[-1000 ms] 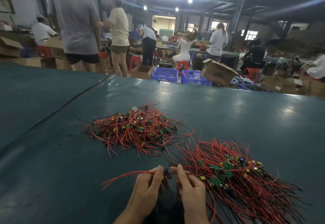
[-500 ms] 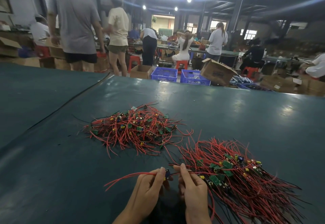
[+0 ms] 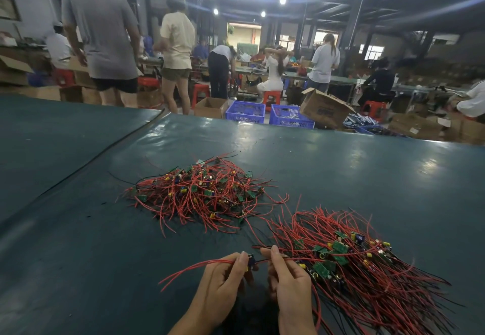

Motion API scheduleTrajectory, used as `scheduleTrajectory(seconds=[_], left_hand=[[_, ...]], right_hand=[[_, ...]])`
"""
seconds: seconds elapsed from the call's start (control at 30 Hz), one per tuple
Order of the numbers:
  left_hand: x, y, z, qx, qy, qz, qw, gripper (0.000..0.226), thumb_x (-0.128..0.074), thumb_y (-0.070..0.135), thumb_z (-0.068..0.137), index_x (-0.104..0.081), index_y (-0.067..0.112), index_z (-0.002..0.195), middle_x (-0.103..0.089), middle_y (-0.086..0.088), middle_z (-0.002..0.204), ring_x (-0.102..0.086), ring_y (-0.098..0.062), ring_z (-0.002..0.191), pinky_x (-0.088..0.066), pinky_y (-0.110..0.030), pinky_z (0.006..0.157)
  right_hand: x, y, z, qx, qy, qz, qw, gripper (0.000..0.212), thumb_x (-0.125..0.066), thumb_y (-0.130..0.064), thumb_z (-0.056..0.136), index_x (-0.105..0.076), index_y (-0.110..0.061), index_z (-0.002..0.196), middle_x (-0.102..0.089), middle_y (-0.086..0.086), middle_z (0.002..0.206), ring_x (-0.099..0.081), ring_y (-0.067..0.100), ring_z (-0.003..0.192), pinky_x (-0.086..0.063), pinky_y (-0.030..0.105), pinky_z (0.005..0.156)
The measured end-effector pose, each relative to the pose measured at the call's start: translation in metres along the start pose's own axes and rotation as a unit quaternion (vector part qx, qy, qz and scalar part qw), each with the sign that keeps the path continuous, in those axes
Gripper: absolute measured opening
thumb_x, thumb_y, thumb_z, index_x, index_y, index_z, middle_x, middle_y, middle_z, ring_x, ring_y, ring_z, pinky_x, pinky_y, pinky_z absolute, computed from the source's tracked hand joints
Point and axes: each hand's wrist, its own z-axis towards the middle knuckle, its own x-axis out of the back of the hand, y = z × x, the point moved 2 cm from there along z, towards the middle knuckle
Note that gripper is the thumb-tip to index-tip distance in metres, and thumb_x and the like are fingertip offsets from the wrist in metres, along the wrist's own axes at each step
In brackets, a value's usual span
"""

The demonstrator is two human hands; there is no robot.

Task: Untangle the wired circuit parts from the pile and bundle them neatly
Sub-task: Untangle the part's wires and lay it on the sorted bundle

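A tangled pile (image 3: 199, 194) of red-wired small green circuit boards lies mid-table. To its right spreads a larger, roughly aligned heap (image 3: 349, 261) of the same parts. My left hand (image 3: 223, 284) pinches one wired circuit part (image 3: 250, 261) at its small dark board, and the part's red wires (image 3: 189, 270) trail off to the left. My right hand (image 3: 288, 282) pinches the wires on the part's right side, next to the aligned heap.
The dark green table (image 3: 341, 166) has a seam (image 3: 86, 162) running diagonally at the left. Beyond its far edge stand blue crates (image 3: 246, 111), cardboard boxes (image 3: 324, 107), red stools and several people at work.
Both hands have held nearly still on the same part, shifting only slightly. The piles have not moved.
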Motion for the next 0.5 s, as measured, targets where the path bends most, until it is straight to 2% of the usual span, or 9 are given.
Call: scheduleTrajectory(seconds=[0.1,0.17,0.23,0.3,0.37,0.47,0.5], left_hand=[[0.001,0.000,-0.001,0.014,0.001,-0.013,1.000,0.046,-0.042,0.048,0.095,-0.067,0.017,0.072,-0.061,-0.006,0.062,-0.058,-0.014,0.059,-0.041,-0.026,0.055],[0.000,0.002,-0.001,0.013,0.001,-0.014,1.000,0.044,-0.042,0.046,0.098,-0.066,0.020,0.071,-0.060,0.002,0.059,-0.056,-0.007,0.056,-0.039,-0.020,0.054],[0.000,0.005,-0.001,0.007,-0.005,-0.011,1.000,0.038,-0.044,0.040,0.097,-0.068,0.024,0.072,-0.061,0.005,0.060,-0.056,-0.004,0.057,-0.039,-0.018,0.055],[0.000,0.009,-0.002,0.008,-0.015,-0.019,1.000,0.033,-0.046,0.038,0.096,-0.069,0.035,0.072,-0.062,0.009,0.062,-0.056,0.001,0.058,-0.039,-0.014,0.056],[0.001,0.011,-0.002,0.016,-0.024,-0.032,0.999,0.031,-0.049,0.039,0.095,-0.068,0.037,0.071,-0.062,0.011,0.061,-0.055,0.001,0.058,-0.040,-0.013,0.056],[0.001,0.012,-0.002,0.030,-0.027,-0.044,0.998,0.023,-0.059,0.037,0.092,-0.067,0.032,0.071,-0.058,0.009,0.059,-0.051,-0.002,0.055,-0.038,-0.016,0.052],[0.001,0.012,-0.002,0.031,-0.023,-0.043,0.998,0.022,-0.061,0.036,0.091,-0.067,0.031,0.071,-0.058,0.009,0.058,-0.051,-0.001,0.054,-0.037,-0.016,0.051]], right_hand=[[0.000,-0.001,-0.002,0.000,-0.007,-0.011,1.000,0.027,-0.062,-0.024,0.094,-0.081,-0.022,0.074,-0.037,-0.004,0.042,-0.030,0.008,0.035,-0.026,0.020,0.036],[-0.002,-0.003,-0.004,0.008,-0.021,-0.030,0.999,0.024,-0.065,-0.022,0.092,-0.081,-0.020,0.074,-0.048,-0.004,0.044,-0.043,0.007,0.039,-0.036,0.020,0.042],[-0.004,-0.003,-0.005,0.023,-0.036,-0.043,0.998,0.020,-0.069,-0.018,0.089,-0.081,-0.016,0.073,-0.071,0.001,0.062,-0.068,0.014,0.062,-0.055,0.028,0.063],[-0.007,-0.003,-0.007,0.038,-0.049,-0.055,0.997,0.020,-0.069,-0.015,0.089,-0.080,-0.015,0.072,-0.076,0.005,0.075,-0.073,0.016,0.077,-0.058,0.032,0.078],[-0.008,-0.003,-0.009,0.052,-0.057,-0.071,0.995,0.022,-0.066,-0.015,0.090,-0.080,-0.014,0.073,-0.076,0.004,0.074,-0.073,0.013,0.075,-0.058,0.027,0.075],[-0.008,-0.003,-0.010,0.063,-0.069,-0.075,0.993,0.026,-0.067,-0.015,0.090,-0.080,-0.013,0.067,-0.073,0.004,0.064,-0.068,0.008,0.062,-0.052,0.018,0.060],[-0.009,-0.003,-0.010,0.065,-0.075,-0.079,0.992,0.027,-0.067,-0.016,0.089,-0.080,-0.014,0.066,-0.072,0.005,0.063,-0.068,0.008,0.061,-0.051,0.018,0.059]])
